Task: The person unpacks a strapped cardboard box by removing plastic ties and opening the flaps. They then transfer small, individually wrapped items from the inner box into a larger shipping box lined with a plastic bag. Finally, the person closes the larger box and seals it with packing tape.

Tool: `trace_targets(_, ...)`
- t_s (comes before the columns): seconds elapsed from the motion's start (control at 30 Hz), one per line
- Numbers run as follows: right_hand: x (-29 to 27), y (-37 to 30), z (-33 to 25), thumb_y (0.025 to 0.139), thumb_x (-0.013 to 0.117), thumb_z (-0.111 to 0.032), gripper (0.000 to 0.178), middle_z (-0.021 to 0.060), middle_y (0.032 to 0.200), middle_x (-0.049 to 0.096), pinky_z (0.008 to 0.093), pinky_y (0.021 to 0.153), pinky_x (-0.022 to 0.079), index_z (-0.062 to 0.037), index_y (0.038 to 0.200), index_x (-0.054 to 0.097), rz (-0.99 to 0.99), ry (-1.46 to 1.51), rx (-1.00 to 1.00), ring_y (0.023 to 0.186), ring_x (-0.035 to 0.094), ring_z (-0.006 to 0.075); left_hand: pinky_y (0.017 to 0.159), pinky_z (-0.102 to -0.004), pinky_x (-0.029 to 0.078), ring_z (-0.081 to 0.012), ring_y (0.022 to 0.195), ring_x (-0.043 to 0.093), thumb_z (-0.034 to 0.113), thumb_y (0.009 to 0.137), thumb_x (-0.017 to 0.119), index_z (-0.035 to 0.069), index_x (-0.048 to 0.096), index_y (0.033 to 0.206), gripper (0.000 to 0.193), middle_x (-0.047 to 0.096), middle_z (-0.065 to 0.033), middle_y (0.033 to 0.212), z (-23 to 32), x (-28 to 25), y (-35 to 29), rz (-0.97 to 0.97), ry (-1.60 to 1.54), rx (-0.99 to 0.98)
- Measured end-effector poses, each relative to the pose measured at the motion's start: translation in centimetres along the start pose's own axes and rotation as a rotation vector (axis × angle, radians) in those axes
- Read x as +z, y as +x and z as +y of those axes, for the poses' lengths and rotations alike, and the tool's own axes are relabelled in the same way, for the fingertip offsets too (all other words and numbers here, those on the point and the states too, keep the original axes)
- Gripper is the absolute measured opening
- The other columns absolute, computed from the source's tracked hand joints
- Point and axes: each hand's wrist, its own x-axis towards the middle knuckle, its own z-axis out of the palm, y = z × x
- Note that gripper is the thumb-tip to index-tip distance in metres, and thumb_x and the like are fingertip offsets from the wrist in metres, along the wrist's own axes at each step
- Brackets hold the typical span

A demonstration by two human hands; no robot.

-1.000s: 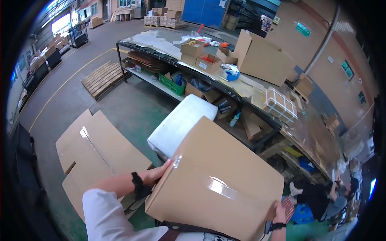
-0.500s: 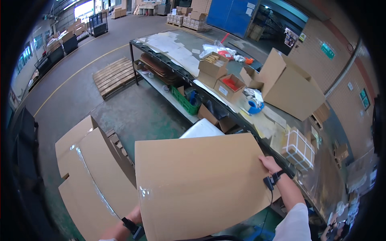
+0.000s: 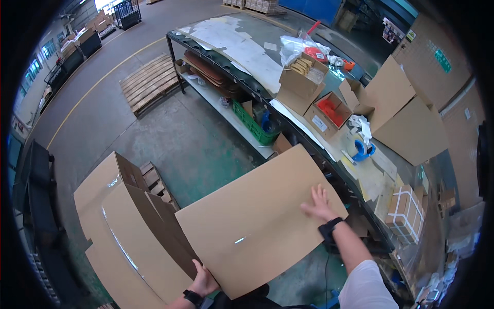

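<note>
A large brown cardboard box (image 3: 257, 206) is tilted in front of me, a shiny strip of tape on its broad face. My left hand (image 3: 205, 280) grips its lower left corner, thumb up along the edge and the other fingers mostly hidden. On the right part of that face lies my right hand (image 3: 320, 207), fingers spread and flat. Both wrists wear dark bands. Beside the box, on the left, stand large taped cardboard boxes (image 3: 154, 242), close to my left hand.
A long workbench (image 3: 257, 72) runs along the right, bearing open cartons (image 3: 327, 110), a blue tape dispenser (image 3: 363, 150) and a strapped package (image 3: 406, 213). A green crate (image 3: 252, 123) sits on its lower shelf. Wooden pallets (image 3: 149, 82) lie on the floor.
The box has turned and tilted, its right end swinging upward. My right hand went from gripping the right edge to lying flat on the face; my left hand has come further into view.
</note>
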Motion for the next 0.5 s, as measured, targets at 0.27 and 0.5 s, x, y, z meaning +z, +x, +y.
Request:
trace_targets(0.27,-0.1,-1.5,-2.3,0.068,0.072,-0.055,0.112,0.0223,0.154,-0.001,0.0557,0.112,0.008,-0.0068,0.149,0.011,0.029,-0.063,0.031,0.142,0.001,0.0428,0.105,-0.0593,0.026,-0.0335,0.134,0.027,0.043,0.098,0.038,0.017,0.009,0.146,0.062,0.028,-0.0108,0.147,-3.8,-4.7,6.6,0.300,0.103,0.172)
trace_targets(0.5,13.0,-12.5,-11.5,0.081,0.053,-0.059,0.089,0.0314,0.150,0.010,0.0536,0.112,0.013,-0.0075,0.147,0.021,0.022,-0.218,-0.238,0.139,0.008,0.0471,0.100,-0.0451,0.039,-0.0284,0.121,0.046,0.031,0.098,0.046,0.007,0.014,0.141,0.059,0.040,-0.0144,0.137,-6.9,-6.3,5.7,0.328,0.536,0.587)
